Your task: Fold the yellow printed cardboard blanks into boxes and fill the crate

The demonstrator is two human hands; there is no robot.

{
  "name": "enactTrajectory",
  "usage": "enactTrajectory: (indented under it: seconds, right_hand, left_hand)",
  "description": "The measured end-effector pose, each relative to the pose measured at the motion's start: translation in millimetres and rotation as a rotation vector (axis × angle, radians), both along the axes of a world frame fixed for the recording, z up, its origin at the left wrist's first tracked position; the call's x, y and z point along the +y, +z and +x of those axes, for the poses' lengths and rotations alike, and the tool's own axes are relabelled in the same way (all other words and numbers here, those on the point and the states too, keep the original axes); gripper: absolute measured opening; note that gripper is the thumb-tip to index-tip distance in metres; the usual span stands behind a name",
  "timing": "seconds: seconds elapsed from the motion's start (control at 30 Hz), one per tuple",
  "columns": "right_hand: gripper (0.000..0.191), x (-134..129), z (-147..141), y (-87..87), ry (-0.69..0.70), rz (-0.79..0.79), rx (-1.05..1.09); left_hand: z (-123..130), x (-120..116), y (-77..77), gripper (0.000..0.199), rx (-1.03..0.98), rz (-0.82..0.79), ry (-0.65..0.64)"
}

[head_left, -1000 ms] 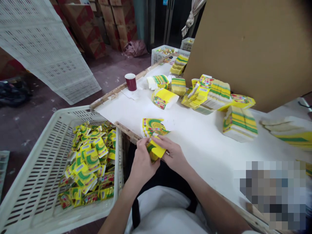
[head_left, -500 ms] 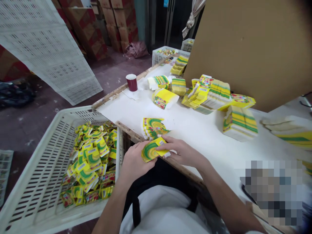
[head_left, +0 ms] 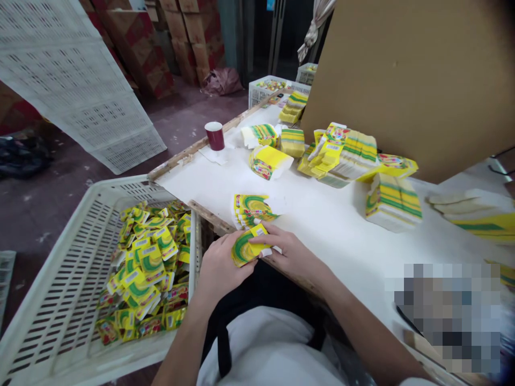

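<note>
A small yellow and green packet (head_left: 246, 247) is held between my two hands at the table's near edge. My left hand (head_left: 223, 265) is wrapped round its left side, fingers closed. From the right, my right hand (head_left: 287, 252) grips the packet's other end, with its fingers over the top and a bit of white showing beneath them. Just beyond my hands, a fanned pile of flat yellow cards (head_left: 252, 208) lies on the white table (head_left: 322, 225). To the left, a white plastic basket (head_left: 66, 300) holds a heap of yellow packets (head_left: 151, 262).
Stacks of yellow cards (head_left: 356, 150) stand across the table, with another stack (head_left: 394, 201) further right. A dark red cup (head_left: 214, 136) is near the far left edge. A tall cardboard sheet (head_left: 410, 80) rises behind. White crates (head_left: 80, 75) lean at upper left.
Both hands still hold the packet in nearly the same place. The fingers of my right hand have shifted slightly on it. The whole view has moved a little.
</note>
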State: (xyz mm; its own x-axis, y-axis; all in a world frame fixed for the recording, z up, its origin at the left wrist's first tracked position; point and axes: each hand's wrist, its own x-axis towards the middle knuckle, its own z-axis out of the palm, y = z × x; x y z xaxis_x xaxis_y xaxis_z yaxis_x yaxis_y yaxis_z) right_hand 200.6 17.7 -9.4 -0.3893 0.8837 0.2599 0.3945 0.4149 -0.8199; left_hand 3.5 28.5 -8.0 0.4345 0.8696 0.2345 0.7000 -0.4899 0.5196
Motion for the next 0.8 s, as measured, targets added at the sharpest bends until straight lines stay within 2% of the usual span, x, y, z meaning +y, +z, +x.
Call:
enactTrajectory:
  seconds: [0.2,0.4,0.6,0.8]
  right_hand:
    - [0.031,1.7,3.8,10.5,0.100,-0.004,-0.109]
    - [0.035,-1.4,-4.8,6.0,-0.020,0.024,-0.150]
    - [0.025,2.9,10.5,14.2,0.169,-0.015,-0.120]
    - [0.023,-1.1,13.0,12.5,0.149,-0.048,-0.116]
  left_hand:
    - [-2.0,3.4,1.8,0.050,0.016,-0.055,-0.042]
    - [0.4,6.0,3.2,0.047,-0.002,-0.014,-0.012]
    - [-7.7,7.1,4.5,0.052,-0.024,-0.108,-0.080]
    - [-3.5,4.2,5.7,0.049,0.013,-0.103,-0.092]
